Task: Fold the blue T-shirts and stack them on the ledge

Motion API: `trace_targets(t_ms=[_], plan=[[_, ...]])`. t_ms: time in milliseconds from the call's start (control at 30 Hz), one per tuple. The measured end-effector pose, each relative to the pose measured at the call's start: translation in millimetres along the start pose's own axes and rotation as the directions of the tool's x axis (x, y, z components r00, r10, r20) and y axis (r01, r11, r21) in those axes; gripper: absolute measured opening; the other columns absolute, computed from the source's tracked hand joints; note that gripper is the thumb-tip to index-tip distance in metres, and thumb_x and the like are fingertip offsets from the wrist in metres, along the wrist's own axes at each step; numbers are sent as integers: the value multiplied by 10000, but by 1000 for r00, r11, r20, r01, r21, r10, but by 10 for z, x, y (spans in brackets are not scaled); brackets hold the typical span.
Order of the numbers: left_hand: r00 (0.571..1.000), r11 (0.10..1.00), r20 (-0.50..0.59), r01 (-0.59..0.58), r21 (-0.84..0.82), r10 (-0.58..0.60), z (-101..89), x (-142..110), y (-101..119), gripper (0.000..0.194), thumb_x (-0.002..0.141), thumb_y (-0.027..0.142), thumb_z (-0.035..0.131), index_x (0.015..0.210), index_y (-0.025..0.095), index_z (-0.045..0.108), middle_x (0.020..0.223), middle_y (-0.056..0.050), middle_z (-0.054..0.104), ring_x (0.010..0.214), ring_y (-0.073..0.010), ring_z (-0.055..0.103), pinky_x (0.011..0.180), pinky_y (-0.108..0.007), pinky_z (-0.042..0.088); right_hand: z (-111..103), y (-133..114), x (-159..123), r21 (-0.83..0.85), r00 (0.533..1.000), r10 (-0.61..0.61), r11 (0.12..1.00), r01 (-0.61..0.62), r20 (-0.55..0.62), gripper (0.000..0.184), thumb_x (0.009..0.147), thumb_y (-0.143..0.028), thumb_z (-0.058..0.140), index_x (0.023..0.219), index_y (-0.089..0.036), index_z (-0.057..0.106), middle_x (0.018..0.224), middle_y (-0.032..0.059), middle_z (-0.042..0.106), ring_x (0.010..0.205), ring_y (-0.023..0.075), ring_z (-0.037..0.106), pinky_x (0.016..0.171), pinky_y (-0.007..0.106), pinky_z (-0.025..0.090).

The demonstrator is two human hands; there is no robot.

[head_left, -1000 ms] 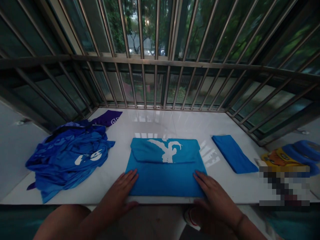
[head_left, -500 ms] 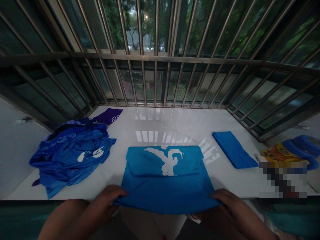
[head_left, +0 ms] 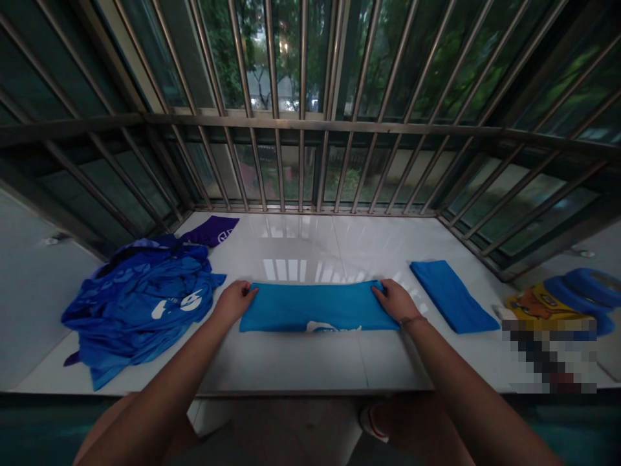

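A bright blue shirt [head_left: 310, 304] with part of a white print lies folded into a wide, flat strip on the white tiled ledge [head_left: 310, 369]. My left hand [head_left: 237, 301] pinches its far left corner between thumb and fingers. At the far right corner, my right hand [head_left: 394, 301] grips the cloth the same way. To the right, apart from my hand, rests another folded blue garment [head_left: 453, 296]. A loose heap of blue clothes [head_left: 140, 310] with white lettering sits left of my left arm.
A purple cloth [head_left: 213, 231] lies behind the heap. On the far right stands a yellow and blue container [head_left: 557, 298], beside a blurred-out patch. Metal window bars [head_left: 301, 123] close off the back and sides of the ledge.
Both hands have moved from the shirt's near edge to its far corners. The near part is now folded over, leaving a narrower strip with most of the print covered.
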State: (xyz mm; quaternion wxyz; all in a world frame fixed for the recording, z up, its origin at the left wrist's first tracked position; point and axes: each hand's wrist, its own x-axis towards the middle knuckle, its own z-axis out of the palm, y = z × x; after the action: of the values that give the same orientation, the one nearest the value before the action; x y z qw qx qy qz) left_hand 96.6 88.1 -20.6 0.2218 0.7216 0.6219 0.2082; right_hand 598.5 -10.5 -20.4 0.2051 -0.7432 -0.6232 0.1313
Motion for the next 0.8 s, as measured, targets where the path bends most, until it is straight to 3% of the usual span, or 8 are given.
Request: trace_targets(t_ms=[133, 300, 367, 433, 500, 600, 667, 800], plan=[[998, 999, 31, -47, 3, 46, 42, -25, -61, 255, 903, 497, 614, 913, 242, 630, 959, -59, 714, 922, -261, 688, 859, -354, 517, 86, 71, -46, -36, 1000, -19, 999, 19, 22, 409, 1008, -501, 573, 1156, -154, 731, 1223, 206, 761, 1188, 341, 708, 1103, 447, 521], [973, 997, 214, -80, -23, 83, -16, 68, -108, 439, 839, 559, 675, 1128, 230, 710, 835, -5, 702, 792, -247, 690, 740, -330, 493, -16, 150, -43, -42, 990, 3, 999, 3, 144, 399, 965, -508, 659, 1165, -178, 758, 1180, 158, 804, 1085, 306, 749, 981, 375, 555], [947, 995, 305, -99, -33, 104, -75, 167, -87, 453, 782, 593, 732, 1054, 231, 745, 766, 9, 696, 740, -243, 687, 683, -316, 475, -92, 151, 11, -40, 981, 7, 999, 1, 196, 346, 937, -505, 687, 1055, -193, 782, 1072, 125, 823, 988, 286, 758, 902, 348, 561], [916, 991, 378, -131, -37, 135, -168, 270, -30, 407, 739, 629, 774, 847, 239, 734, 682, 17, 673, 676, -233, 663, 632, -307, 444, -195, 128, 61, -32, 973, 0, 999, 8, 230, 329, 925, -517, 692, 944, -202, 784, 968, 104, 822, 912, 273, 754, 832, 334, 558], [907, 986, 389, -166, -28, 163, -302, 345, 67, 423, 750, 649, 771, 694, 242, 668, 632, 11, 636, 646, -228, 628, 620, -314, 421, -332, 79, 83, -22, 972, -14, 1000, 20, 233, 368, 944, -547, 664, 948, -200, 787, 963, 105, 821, 912, 274, 750, 809, 335, 560], [933, 972, 277, -233, -25, 231, -573, 343, 275, 410, 868, 638, 699, 774, 239, 691, 782, -25, 688, 770, -246, 646, 715, -335, 468, -602, -33, 35, 21, 990, -64, 998, 62, 128, 438, 992, -580, 610, 1122, -197, 778, 1085, 123, 814, 980, 283, 749, 841, 357, 577], [926, 937, 144, -345, -48, 348, -758, 251, 412, 378, 958, 607, 658, 917, 239, 735, 945, -51, 728, 901, -258, 674, 822, -350, 515, -798, -113, -50, 56, 989, -145, 988, 144, 5, 436, 1013, -582, 604, 1177, -208, 755, 1139, 124, 792, 1004, 279, 744, 866, 369, 589], [818, 823, -116, -568, -3, 564, -918, -81, 466, 235, 1044, 446, 649, 1090, 248, 767, 1097, -78, 752, 1070, -274, 697, 977, -391, 553, -1042, -161, -304, 24, 931, -312, 946, 322, -191, 332, 1045, -517, 613, 1153, -223, 719, 1153, 121, 745, 1062, 281, 722, 948, 398, 598]])
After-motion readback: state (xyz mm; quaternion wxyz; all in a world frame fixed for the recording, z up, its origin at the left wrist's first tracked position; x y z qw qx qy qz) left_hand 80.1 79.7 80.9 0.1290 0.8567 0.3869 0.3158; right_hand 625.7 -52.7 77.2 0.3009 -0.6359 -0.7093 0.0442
